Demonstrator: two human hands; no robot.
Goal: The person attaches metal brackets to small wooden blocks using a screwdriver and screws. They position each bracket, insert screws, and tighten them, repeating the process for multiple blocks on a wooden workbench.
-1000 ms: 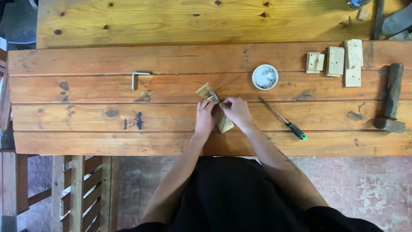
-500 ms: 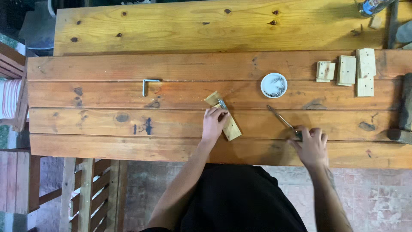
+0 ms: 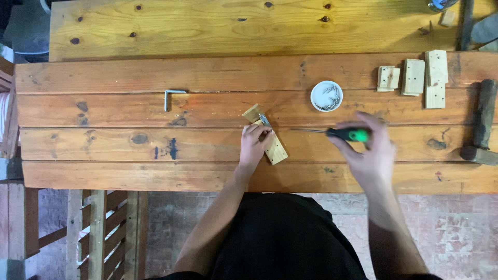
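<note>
While the plank surface (image 3: 104,171) fills most of the view, the work sits near its middle. Largest loose item: a hammer (image 3: 482,124) at the far right edge, lying untouched. Next, three pale wood offcuts (image 3: 415,77) in a row at the upper right, well apart from the hands. A small white dish (image 3: 327,96) holding what look like screws stands just left of them. A metal angle bracket (image 3: 170,96) lies alone to the left.

Work piece: a short wood block (image 3: 274,148), angled, with a small metal fitting (image 3: 264,120) at its far end. Left hand (image 3: 253,146) is pressed down on the block, fingers closed over it, pinning it in place. Right hand (image 3: 369,155) is closed around the green-and-black handle of a screwdriver (image 3: 342,134), lifted above the surface, blurred, with the shaft pointing left toward the block; the tip is near the fitting but not touching it.

Judgement on progress: fitting is positioned on the block, driver in hand, driving not yet begun. Whether a screw is already seated cannot be told.
</note>
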